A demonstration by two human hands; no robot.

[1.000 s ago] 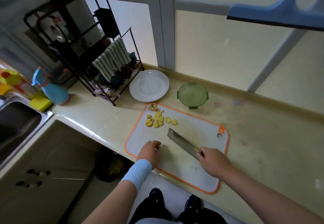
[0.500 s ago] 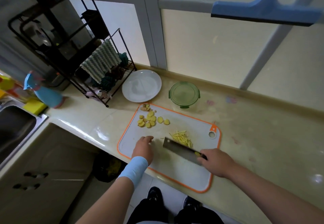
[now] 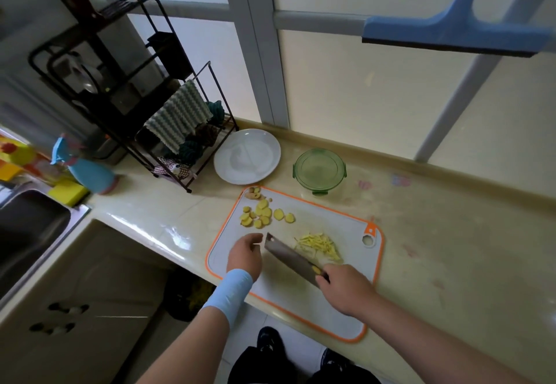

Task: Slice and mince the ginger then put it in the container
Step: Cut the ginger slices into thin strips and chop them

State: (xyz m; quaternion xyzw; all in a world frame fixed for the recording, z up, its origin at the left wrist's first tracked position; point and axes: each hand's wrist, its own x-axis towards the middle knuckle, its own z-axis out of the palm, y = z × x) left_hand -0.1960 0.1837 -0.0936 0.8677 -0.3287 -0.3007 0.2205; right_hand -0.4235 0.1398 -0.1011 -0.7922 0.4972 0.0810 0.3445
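A white cutting board [image 3: 346, 317] with an orange rim lies on the counter. Several round ginger slices [image 3: 264, 214] sit near its far left corner, with ginger peel scraps [image 3: 254, 193] beyond them. A pile of ginger strips [image 3: 319, 244] lies right of the blade. My right hand [image 3: 346, 289] grips the handle of a cleaver [image 3: 291, 259], whose blade angles toward the far left. My left hand [image 3: 245, 256] rests on the board just left of the blade tip, fingers curled; whether it holds ginger is hidden. A green round container [image 3: 319, 170] stands behind the board.
A white plate [image 3: 247, 156] sits left of the container. A black wire rack [image 3: 156, 107] with a striped cloth stands at the far left, with a blue spray bottle [image 3: 84, 170], a yellow sponge [image 3: 68, 191] and a sink [image 3: 27, 233] beyond. A blue squeegee [image 3: 451, 31] hangs overhead.
The cleaver shifted left off the ginger strips, which now lie uncovered at its right. My left hand stayed close to the blade tip. The camera view shifted slightly.
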